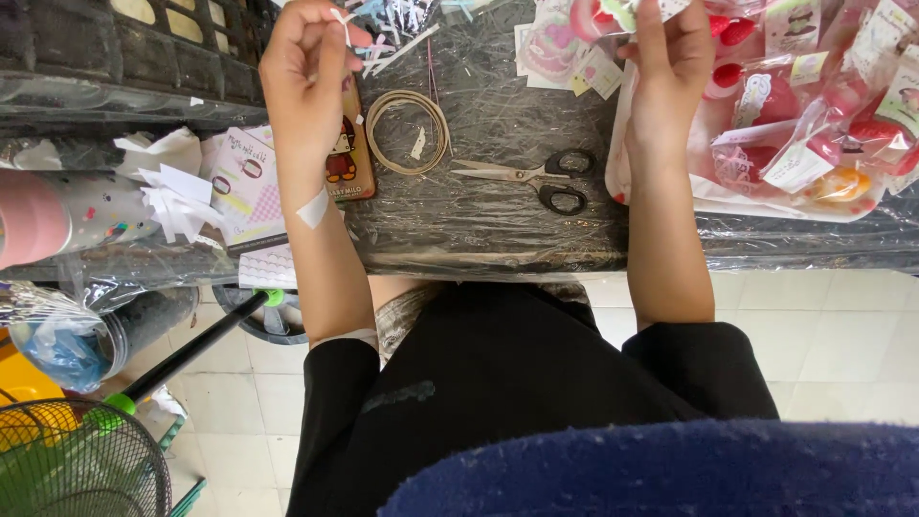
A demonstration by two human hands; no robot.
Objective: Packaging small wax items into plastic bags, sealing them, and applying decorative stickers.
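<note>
Below, the plastic-wrapped tabletop (498, 220) spans both hands. By the right hand (673, 72) lies a heap of pink packaged trinkets (804, 134); its fingers pinch a small card at the frame's top. Between the hands lie scissors (536, 180) and a rubber-band loop (409, 132). The left hand (304, 77) pinches a thin white strip (343, 21).

Small clear packets (814, 124) of red and pink items with white paper tags lie piled at the table's right. A pink-and-white printed card (247, 177) lies left, beside a brown cartoon-printed pack (347, 158). Pink-printed cards (555, 48) sit at top centre.
</note>
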